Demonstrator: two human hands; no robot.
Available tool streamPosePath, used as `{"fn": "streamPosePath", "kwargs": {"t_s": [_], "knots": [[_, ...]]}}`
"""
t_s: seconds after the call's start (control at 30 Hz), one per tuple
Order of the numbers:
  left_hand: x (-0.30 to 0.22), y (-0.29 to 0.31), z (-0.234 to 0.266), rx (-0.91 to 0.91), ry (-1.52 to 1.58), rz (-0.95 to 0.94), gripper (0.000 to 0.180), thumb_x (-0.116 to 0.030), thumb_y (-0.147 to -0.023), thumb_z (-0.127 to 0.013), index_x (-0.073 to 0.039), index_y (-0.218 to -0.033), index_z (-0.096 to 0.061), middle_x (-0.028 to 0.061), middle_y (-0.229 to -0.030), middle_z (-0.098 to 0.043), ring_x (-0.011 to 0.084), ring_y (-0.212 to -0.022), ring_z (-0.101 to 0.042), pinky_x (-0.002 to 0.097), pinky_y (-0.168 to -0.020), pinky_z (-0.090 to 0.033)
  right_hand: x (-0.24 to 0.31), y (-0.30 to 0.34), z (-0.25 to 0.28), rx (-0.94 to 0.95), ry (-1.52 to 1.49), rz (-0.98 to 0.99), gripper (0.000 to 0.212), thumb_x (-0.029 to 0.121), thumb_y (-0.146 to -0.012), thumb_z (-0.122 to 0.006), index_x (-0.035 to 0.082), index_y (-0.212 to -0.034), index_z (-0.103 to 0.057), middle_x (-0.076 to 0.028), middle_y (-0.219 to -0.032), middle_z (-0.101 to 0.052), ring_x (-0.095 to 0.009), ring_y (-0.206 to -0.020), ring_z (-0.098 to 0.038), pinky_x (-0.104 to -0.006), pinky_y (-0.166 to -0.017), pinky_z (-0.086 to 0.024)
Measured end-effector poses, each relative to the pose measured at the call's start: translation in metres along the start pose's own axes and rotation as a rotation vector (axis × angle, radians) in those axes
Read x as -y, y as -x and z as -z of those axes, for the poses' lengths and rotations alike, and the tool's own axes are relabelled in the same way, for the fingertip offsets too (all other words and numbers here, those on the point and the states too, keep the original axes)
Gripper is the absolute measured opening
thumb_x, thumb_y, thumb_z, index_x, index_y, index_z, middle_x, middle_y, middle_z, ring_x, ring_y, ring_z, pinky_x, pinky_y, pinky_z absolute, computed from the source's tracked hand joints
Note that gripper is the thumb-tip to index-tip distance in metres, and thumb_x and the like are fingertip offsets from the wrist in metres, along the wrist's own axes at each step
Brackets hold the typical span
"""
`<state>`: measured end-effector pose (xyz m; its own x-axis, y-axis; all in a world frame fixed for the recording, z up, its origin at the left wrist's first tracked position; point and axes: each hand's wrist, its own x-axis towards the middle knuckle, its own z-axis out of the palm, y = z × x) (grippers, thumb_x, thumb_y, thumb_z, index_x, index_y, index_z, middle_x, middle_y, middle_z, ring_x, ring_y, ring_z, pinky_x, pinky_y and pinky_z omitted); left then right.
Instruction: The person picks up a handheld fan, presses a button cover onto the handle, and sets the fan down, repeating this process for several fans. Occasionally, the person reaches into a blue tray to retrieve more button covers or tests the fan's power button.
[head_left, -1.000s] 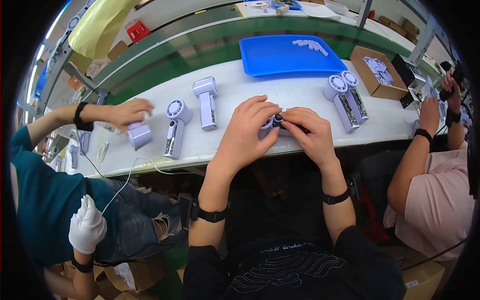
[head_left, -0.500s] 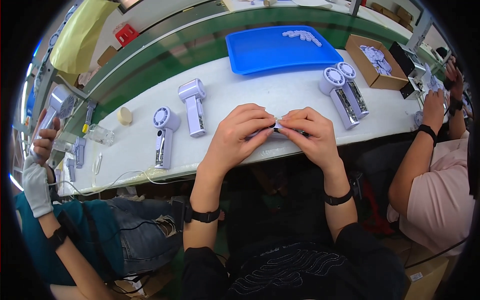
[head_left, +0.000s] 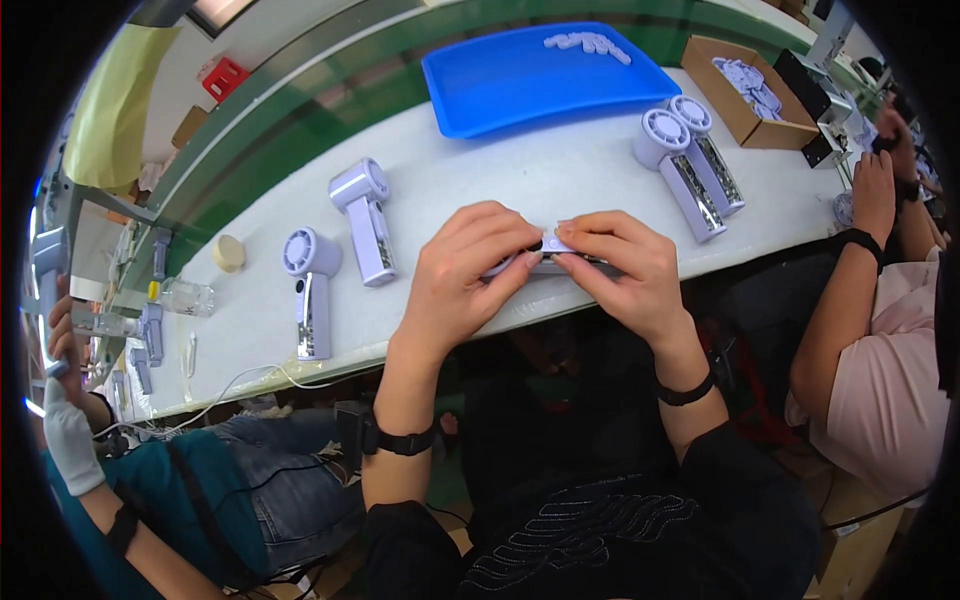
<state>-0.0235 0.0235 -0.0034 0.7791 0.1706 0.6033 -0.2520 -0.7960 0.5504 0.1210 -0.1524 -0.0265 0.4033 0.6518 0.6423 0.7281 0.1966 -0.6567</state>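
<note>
Both hands pinch a small pale-lilac plastic fan part (head_left: 545, 255) at the near edge of the white table (head_left: 520, 180), well in front of the blue plastic tray (head_left: 480, 90). Left hand (head_left: 470, 270) grip clamped on its left end, right hand (head_left: 625, 265) on its right. Part mostly hidden, prob. a fan head. Keep thumbs opposed, press evenly, w/o twisting.
</note>
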Motion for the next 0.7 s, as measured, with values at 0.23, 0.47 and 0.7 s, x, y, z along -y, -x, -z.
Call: {"fn": "streamPosePath", "kwargs": {"t_s": [0.23,0.47,0.7], "knots": [[-0.052,0.011,-0.011,0.124,-0.594,-0.001,0.048,-0.015,-0.077,-0.08,-0.003,-0.123,-0.072,0.0113,-0.129,-0.069,0.0338,-0.131,-0.059,0.0536,-0.11,-0.045,0.031,0.013,0.001,0.086,0.38,0.055,0.043,0.006,-0.074,-0.088,-0.004,-0.114,-0.073,-0.016,-0.125,-0.07,-0.034,-0.113,-0.071,-0.039,-0.091,-0.059],[-0.05,0.012,-0.014,0.104,-0.667,-0.026,0.056,-0.017,-0.075,-0.079,0.0,-0.127,-0.069,0.0116,-0.135,-0.066,0.0346,-0.137,-0.055,0.0602,-0.118,-0.037,0.034,0.007,0.007,0.13,0.589,0.16,0.044,0.012,-0.079,-0.085,-0.003,-0.119,-0.073,-0.014,-0.129,-0.07,-0.037,-0.114,-0.07,-0.0428,-0.094,-0.058],[-0.049,0.011,-0.026,-0.302,-0.182,0.089,0.058,-0.025,-0.088,-0.079,0.002,-0.137,-0.062,0.0148,-0.137,-0.065,0.036,-0.138,-0.055,0.0525,-0.12,-0.037,0.012,0.018,0.022,0.037,0.016,-0.151,0.038,0.008,-0.086,-0.084,0.0,-0.122,-0.075,-0.016,-0.12,-0.075,-0.027,-0.109,-0.073,-0.0352,-0.092,-0.058]]}}
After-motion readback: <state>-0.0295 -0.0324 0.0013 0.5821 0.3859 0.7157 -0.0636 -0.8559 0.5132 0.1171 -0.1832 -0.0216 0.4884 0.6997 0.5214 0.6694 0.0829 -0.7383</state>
